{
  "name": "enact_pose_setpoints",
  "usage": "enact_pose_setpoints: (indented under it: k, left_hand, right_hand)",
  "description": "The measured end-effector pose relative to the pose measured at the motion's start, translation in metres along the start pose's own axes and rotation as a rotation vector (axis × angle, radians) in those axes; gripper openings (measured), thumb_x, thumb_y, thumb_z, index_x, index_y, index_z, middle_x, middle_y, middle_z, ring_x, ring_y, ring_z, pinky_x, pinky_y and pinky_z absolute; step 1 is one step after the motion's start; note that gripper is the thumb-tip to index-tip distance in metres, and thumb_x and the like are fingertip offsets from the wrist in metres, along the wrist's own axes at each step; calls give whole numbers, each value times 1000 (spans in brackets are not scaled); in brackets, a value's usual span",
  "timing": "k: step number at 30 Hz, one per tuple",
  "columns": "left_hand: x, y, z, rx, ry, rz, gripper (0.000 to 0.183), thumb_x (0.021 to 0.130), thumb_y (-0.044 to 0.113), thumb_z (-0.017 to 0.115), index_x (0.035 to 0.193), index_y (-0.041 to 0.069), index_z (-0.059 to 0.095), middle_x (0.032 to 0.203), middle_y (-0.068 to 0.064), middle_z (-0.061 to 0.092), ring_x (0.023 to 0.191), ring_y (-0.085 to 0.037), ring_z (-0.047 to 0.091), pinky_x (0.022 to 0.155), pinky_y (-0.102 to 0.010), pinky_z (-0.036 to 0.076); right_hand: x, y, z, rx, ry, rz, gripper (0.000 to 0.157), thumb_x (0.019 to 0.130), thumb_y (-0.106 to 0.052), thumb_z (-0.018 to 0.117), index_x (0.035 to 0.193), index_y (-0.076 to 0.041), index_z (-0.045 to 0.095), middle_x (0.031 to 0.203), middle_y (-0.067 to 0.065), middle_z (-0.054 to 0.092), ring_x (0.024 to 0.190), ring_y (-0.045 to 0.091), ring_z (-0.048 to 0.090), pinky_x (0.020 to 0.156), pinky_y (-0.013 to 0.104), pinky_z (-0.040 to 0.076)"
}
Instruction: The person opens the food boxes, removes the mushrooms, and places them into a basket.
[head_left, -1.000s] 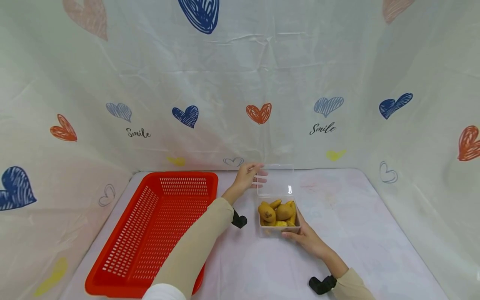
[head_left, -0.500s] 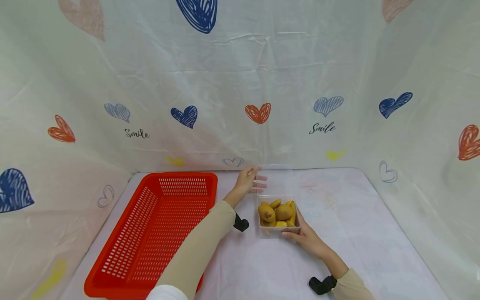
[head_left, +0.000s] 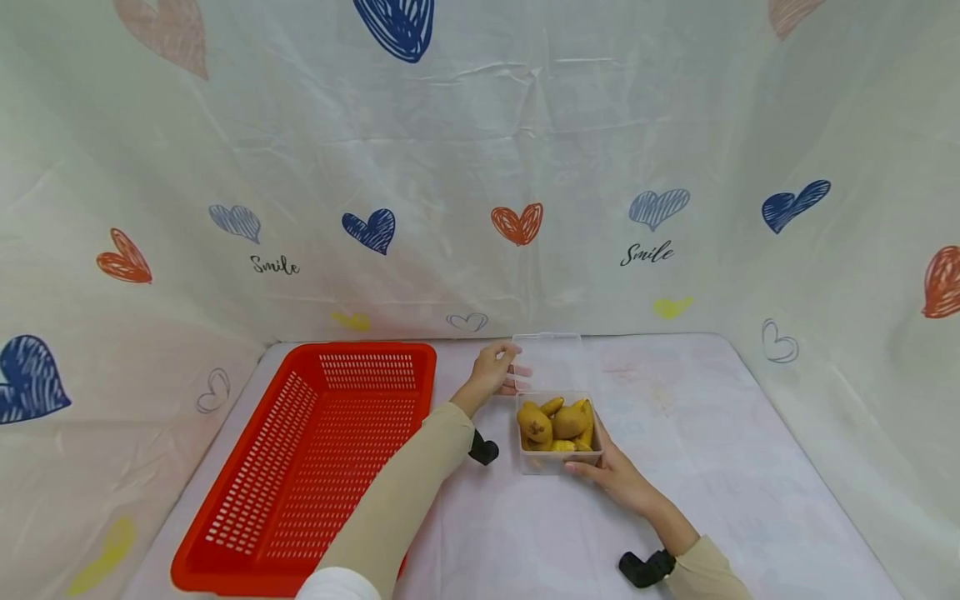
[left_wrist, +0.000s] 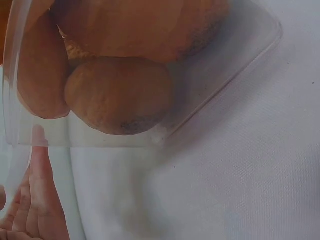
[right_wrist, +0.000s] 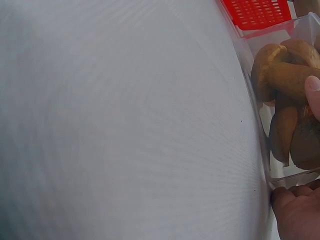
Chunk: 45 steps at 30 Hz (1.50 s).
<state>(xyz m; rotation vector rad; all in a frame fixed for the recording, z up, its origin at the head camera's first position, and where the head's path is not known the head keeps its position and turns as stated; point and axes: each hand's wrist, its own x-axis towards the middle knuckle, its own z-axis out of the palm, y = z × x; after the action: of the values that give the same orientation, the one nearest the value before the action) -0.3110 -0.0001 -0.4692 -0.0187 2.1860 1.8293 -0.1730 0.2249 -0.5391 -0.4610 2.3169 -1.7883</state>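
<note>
Near the table's back edge, my left hand (head_left: 491, 372) pinches the left edge of a clear plastic lid (head_left: 551, 360), its other fingers showing through behind it. The lid stands tilted up at the back of a clear plastic box (head_left: 540, 464). Lumpy yellow-brown produce (head_left: 568, 422) fills the box nearly to the rim. My right hand (head_left: 621, 482) grips the box at its front right corner, thumb on the front wall. In the left wrist view the left fingers (left_wrist: 42, 195) extend beside the clear wall. The right wrist view shows the right thumb (right_wrist: 314, 92) against the box.
A large red perforated basket (head_left: 303, 442) takes up the left side of the table, under my left forearm. The table has a white cloth (head_left: 712, 467). Behind it hangs a curtain (head_left: 450, 150) printed with hearts, close to the table's back edge.
My left hand and the lid's top edge have come down slightly. My right hand and the box have stayed in place.
</note>
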Motion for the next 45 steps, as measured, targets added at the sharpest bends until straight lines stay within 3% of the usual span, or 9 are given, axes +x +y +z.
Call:
enact_pose_setpoints:
  k: [8, 18, 23, 28, 31, 34, 38, 42, 45]
  left_hand:
    - [0, -2, -1, -18, -20, -32, 38, 108, 29, 45, 134, 3, 56, 95, -16, 75, 67, -22, 73, 60, -32, 60]
    - [0, 0, -1, -4, -17, -170, 37, 108, 26, 46, 131, -1, 58, 86, -15, 71, 56, -13, 67, 63, -27, 59]
    - [-1, 0, -1, 16, -6, -203, 37, 108, 26, 47, 131, -1, 59, 81, -11, 62, 53, -10, 64, 60, -25, 58]
    - [-1, 0, -2, -19, -32, -199, 38, 108, 28, 46, 131, 0, 58, 89, -17, 71, 59, -15, 70, 60, -25, 59]
    - [-1, 1, -4, -62, -63, -191, 40, 109, 28, 44, 134, 0, 56, 98, -18, 74, 67, -21, 73, 60, -27, 59]
    - [-1, 5, -5, -91, -86, -184, 41, 109, 29, 42, 136, -1, 54, 104, -19, 73, 78, -27, 74, 61, -28, 60]
    - [-3, 11, -6, -100, -92, -203, 43, 109, 30, 42, 136, -1, 54, 111, -19, 71, 92, -34, 72, 64, -32, 61]
    - [-8, 20, -7, -94, -82, -239, 47, 109, 33, 41, 141, -1, 49, 125, -21, 65, 108, -38, 66, 77, -39, 60]
    - [-14, 26, -8, -65, -48, -225, 50, 109, 34, 39, 146, 0, 43, 133, -22, 59, 117, -39, 61, 87, -43, 57]
  right_hand:
    - [0, -2, -1, 22, -12, -16, 103, 96, -18, 69, 159, -26, -12, 166, 10, -9, 149, 32, 1, 103, 4, 17]
    - [0, -3, -1, 24, -19, 2, 104, 96, -19, 69, 159, -26, -13, 166, 8, -8, 149, 32, 3, 104, 7, 18]
    - [-1, -4, -1, 4, -17, 22, 103, 96, -21, 69, 159, -25, -13, 166, 9, -9, 149, 32, 2, 111, 18, 15]
    - [-1, -5, -1, -10, -16, 35, 103, 96, -22, 69, 159, -25, -13, 166, 9, -9, 150, 33, 1, 116, 39, 9]
    - [-1, -4, 0, -10, -12, 29, 103, 96, -21, 68, 159, -24, -13, 166, 9, -8, 150, 32, 2, 116, 44, 8]
    - [0, -3, -1, -4, -10, 27, 103, 97, -21, 68, 159, -26, -13, 166, 9, -8, 150, 30, 2, 116, 30, 11]
    - [0, -2, -2, 1, -11, 30, 102, 97, -22, 68, 159, -27, -13, 166, 8, -8, 149, 28, 1, 113, 22, 11]
    - [-1, -2, -3, 13, -20, 20, 103, 96, -21, 69, 159, -28, -14, 166, 8, -9, 150, 30, 2, 110, 17, 14]
    - [-2, -1, -3, 21, -25, 8, 104, 96, -20, 69, 159, -28, -14, 166, 9, -9, 149, 33, 2, 106, 12, 16]
